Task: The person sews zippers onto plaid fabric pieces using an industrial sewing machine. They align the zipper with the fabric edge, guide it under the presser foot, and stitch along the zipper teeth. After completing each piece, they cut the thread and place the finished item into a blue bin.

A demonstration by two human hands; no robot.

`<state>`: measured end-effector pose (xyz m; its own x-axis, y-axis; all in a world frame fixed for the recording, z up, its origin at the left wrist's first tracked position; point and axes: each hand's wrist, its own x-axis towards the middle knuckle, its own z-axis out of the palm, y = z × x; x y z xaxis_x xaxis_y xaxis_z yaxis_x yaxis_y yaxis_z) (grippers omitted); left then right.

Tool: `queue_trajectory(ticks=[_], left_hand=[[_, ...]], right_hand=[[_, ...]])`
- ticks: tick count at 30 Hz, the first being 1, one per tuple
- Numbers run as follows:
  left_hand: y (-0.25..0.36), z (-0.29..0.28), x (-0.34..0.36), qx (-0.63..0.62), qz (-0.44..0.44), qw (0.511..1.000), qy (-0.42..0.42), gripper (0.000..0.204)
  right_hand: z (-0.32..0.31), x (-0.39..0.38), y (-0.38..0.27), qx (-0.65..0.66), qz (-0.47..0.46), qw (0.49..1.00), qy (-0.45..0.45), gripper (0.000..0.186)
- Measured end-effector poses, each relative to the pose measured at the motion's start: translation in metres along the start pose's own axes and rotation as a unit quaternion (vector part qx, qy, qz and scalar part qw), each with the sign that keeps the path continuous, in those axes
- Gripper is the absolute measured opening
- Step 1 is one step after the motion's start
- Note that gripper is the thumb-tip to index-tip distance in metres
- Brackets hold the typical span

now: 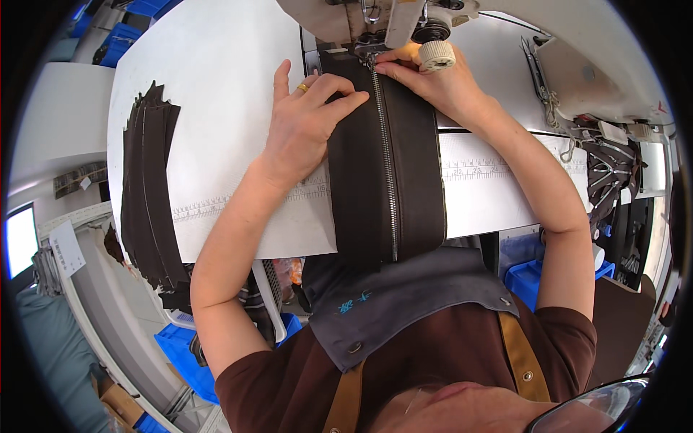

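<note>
A dark brown fabric strip (pixel 361 159) with a metal-toothed zipper (pixel 390 173) runs lengthwise under the sewing machine's head (pixel 375 18) and hangs over the table's near edge. My left hand (pixel 307 119), with a gold ring, rests on the strip's left half. Its thumb and index tips lie close together beside the teeth, while the little finger sticks up. Close to the presser foot, my right hand (pixel 433 79) pinches at the zipper's top end with thumb and index finger. Exactly what lies between those fingertips is partly hidden.
A stack of dark brown strips (pixel 148 187) lies on the white table (pixel 231 94) at left. A printed ruler scale (pixel 476 167) crosses the tabletop. Tweezers (pixel 535 68) lie at right, near a bundle of zippers (pixel 610 169). Blue bins (pixel 180 353) stand below.
</note>
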<state>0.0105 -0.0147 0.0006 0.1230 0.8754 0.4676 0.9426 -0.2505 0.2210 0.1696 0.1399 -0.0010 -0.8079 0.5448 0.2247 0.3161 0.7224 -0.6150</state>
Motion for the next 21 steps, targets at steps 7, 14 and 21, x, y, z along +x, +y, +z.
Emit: queue_trajectory(ticks=[7,14,21], left_hand=[[0.003,0.004,-0.002,-0.012,-0.039,0.999,-0.019,0.039],[-0.008,0.005,-0.004,-0.009,-0.033,0.999,-0.041,0.036],[-0.005,0.005,-0.004,-0.005,-0.042,0.998,-0.036,0.036]], right_hand=[[0.010,-0.001,0.011,0.013,-0.089,0.992,0.092,0.018],[0.009,-0.001,0.009,-0.005,-0.106,0.988,0.109,0.017],[0.010,0.001,0.015,-0.022,-0.121,0.985,0.123,0.017]])
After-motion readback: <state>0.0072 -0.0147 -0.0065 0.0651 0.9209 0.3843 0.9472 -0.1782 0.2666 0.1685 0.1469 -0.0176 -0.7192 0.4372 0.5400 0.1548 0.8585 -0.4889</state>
